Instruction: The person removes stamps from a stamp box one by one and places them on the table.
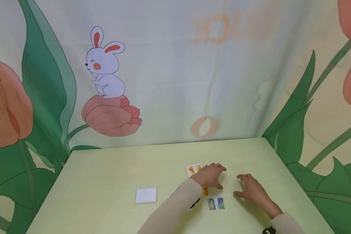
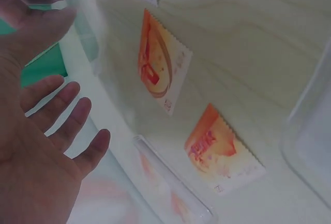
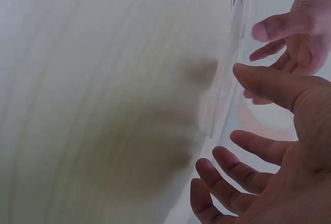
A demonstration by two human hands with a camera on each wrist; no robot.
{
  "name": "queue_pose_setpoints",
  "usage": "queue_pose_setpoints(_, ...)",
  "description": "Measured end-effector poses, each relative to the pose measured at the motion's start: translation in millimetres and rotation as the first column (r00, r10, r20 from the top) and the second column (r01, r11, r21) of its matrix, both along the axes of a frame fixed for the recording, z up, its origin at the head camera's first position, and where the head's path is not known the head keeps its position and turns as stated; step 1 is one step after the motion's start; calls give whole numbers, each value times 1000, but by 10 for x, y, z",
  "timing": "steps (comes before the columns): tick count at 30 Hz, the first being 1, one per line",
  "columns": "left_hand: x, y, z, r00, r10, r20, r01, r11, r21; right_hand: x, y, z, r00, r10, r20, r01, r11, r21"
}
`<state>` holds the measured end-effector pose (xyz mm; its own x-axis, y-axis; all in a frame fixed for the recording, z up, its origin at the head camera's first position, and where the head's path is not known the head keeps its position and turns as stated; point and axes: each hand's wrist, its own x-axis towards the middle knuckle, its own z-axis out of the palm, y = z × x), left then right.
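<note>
My left hand (image 1: 210, 175) and right hand (image 1: 253, 191) face each other just above the table, fingers spread and slightly bent, nothing gripped. Between them lies a faint clear sheet or case (image 1: 229, 184); its outline is hard to make out. Beside the left hand is a clear case (image 1: 191, 170) with two orange stamps in it. An orange stamp (image 1: 205, 191) shows partly from under the left wrist; the left wrist view has two loose ones, an upper stamp (image 2: 163, 63) and a lower stamp (image 2: 220, 149). A grey stamp (image 1: 211, 204) and a blue stamp (image 1: 220, 203) lie nearer me.
A white, clear-edged case (image 1: 146, 195) lies on the pale wood-grain table (image 1: 99, 182), left of the left forearm. A printed curtain (image 1: 163, 81) with tulips and a rabbit hangs behind the table's far edge and along its sides.
</note>
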<state>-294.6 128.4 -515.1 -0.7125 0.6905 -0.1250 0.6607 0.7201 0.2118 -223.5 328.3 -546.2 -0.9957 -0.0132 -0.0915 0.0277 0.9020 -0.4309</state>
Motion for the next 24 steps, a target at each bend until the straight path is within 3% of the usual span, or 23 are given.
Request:
queue_pose_setpoints(10,-36,63,-91,999,29,17,-28,998,-55,-40,-79,36,1000,-6,18,5,998,59)
queue_pose_setpoints(15,-28,43,-81,997,51,58,-48,998,-43,-69,-99,22,1000,5,15,-7,997,78)
queue_pose_setpoints(24,-18,46,-84,996,28,89,-29,1000,8,-65,-126,77,1000,-5,23,3,995,100)
